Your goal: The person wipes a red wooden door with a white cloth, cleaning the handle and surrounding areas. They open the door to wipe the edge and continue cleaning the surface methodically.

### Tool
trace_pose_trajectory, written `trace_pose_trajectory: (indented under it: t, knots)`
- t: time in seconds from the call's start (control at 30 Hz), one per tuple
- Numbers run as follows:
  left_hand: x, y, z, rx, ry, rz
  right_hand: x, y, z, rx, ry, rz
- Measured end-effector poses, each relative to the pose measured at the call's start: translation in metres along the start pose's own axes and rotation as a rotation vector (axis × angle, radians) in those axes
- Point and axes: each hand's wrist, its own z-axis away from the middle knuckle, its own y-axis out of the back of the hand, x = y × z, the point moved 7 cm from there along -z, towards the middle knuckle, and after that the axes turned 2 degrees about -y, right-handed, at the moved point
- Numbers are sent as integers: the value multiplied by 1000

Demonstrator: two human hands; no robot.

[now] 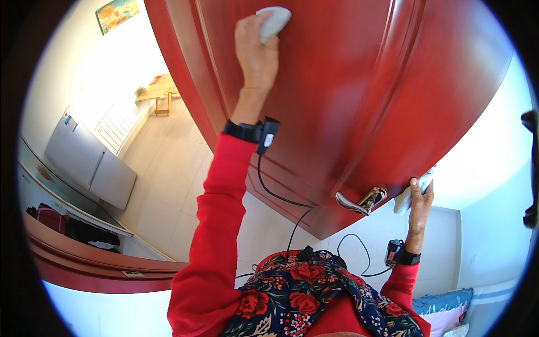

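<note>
Apparently, in the head view, wiping is under way rather than finished; the left hand [257, 59] grips a pale cloth [275, 23], seemingly against the red door [331, 101], at the upper middle of the frame; the right hand [419, 205], right of centre, has its fingers closed round a second cloth [402, 202] by the door's edge, just beside the metal handle [362, 200]; neither cloth covers that handle. Most of the door looks evenly glossy, with no clear line between wiped and unwiped parts; so what is done cannot be told; the lower panel [286, 182], near the middle of the frame, has no hand on it and may be left; the door's far side is out of sight.
</note>
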Motion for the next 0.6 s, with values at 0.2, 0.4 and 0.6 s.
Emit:
trace_pose_trajectory:
  t: [0.2, 0.4, 0.6]
  knots:
    - [32, -19, 88, -78, -77, 44, -1, 1, 1, 37, -2, 17]
    - [34, -20, 196, -361, -64, 114, -2, -1, 2, 30, -7, -41]
    - [10, -13, 287, -782, 7, 19, -1, -2, 1, 49, -11, -89]
